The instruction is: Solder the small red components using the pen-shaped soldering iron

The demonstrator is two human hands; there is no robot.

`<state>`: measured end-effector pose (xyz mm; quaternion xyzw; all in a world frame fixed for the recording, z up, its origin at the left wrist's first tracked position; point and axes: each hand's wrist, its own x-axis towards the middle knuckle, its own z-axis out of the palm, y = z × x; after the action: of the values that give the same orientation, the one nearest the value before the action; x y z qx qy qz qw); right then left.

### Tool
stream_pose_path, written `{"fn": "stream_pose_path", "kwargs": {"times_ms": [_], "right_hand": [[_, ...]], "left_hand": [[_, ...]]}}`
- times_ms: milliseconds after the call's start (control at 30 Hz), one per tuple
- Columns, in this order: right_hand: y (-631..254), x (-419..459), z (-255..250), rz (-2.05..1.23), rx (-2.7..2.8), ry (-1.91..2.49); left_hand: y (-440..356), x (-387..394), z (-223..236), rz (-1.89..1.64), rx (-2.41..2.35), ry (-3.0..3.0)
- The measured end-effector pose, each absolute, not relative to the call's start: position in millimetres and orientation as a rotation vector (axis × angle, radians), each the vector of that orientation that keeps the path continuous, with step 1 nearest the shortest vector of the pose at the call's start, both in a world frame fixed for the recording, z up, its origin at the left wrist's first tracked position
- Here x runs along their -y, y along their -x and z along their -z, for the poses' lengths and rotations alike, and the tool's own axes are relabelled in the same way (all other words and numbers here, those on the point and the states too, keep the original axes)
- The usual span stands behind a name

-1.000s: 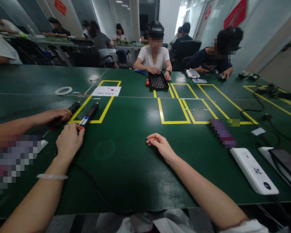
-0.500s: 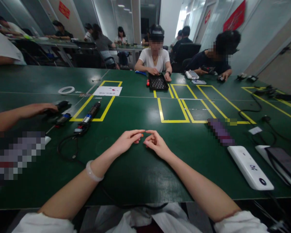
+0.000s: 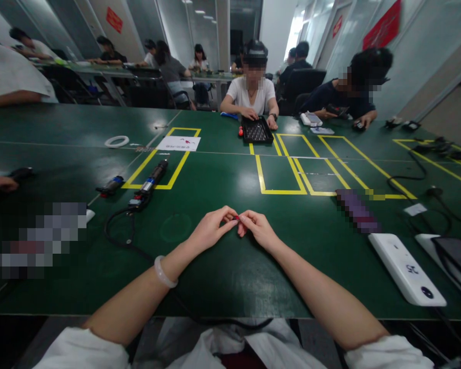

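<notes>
Small red piece (image 3: 236, 218) is showing between the fingertips of my two hands, in front of me and over the near middle of the green table (image 3: 246, 292). My left grip (image 3: 212, 226) is pinching it, thumb and forefinger pressing together on it. My right grip (image 3: 262, 230) is meeting it from the other side, thumb and forefinger drawn close together; I cannot tell whether they are pinching it too, since my fingers are covering most of it. A pale bracelet (image 3: 165, 277) is circling my left wrist.

On the table's far side, a black tray (image 3: 258, 141) is lying flat, its raised sides holding many small parts (image 3: 258, 131), too tiny to make out singly. A person in a white shirt (image 3: 251, 93) is sitting behind it, one hand reaching to its far edge. A red object (image 3: 241, 131) is lying just beside the tray.

To my left, a cabled tool (image 3: 151, 180) is lying partly inside a yellow tape outline (image 3: 179, 171). To my right, a white power bank (image 3: 405, 266) is resting near the table's edge.
</notes>
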<state>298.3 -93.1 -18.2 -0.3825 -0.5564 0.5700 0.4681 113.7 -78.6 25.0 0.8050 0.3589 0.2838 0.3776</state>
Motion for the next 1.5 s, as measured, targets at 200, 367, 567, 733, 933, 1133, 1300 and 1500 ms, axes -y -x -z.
{"fn": "stream_pose_path", "kwargs": {"times_ms": [200, 367, 567, 733, 933, 1133, 1300, 1500], "right_hand": [[-297.1, 94.1, 19.7, -1.391, 1.373, 0.955], [-296.8, 95.2, 23.3, -1.385, 1.321, 0.891], [-300.9, 93.4, 27.3, -1.356, 1.385, 0.938], [-301.4, 92.0, 28.2, -1.335, 1.42, 0.958], [-301.1, 92.2, 27.6, -1.325, 1.448, 0.97], [-301.8, 91.8, 30.3, -1.334, 1.457, 0.961], [-301.2, 90.7, 32.9, -1.306, 1.488, 0.976], [-301.5, 90.9, 32.0, -1.297, 1.507, 0.984]], "left_hand": [[-115.3, 80.9, -19.9, -0.751, -0.961, -2.217], [-114.1, 79.4, -18.7, -0.736, -0.992, -2.151], [-92.7, 59.2, -30.3, -0.71, -1.065, -2.326], [-12.1, 11.9, -31.5, -0.833, -1.975, -2.414], [71.6, -12.7, -17.0, -0.242, -2.459, -1.921], [89.7, -25.3, -18.2, -0.288, -2.47, -1.738], [97.0, -30.1, -17.2, -0.383, -2.486, -1.653], [102.7, -31.6, -11.4, -0.214, -2.428, -1.882]]}}
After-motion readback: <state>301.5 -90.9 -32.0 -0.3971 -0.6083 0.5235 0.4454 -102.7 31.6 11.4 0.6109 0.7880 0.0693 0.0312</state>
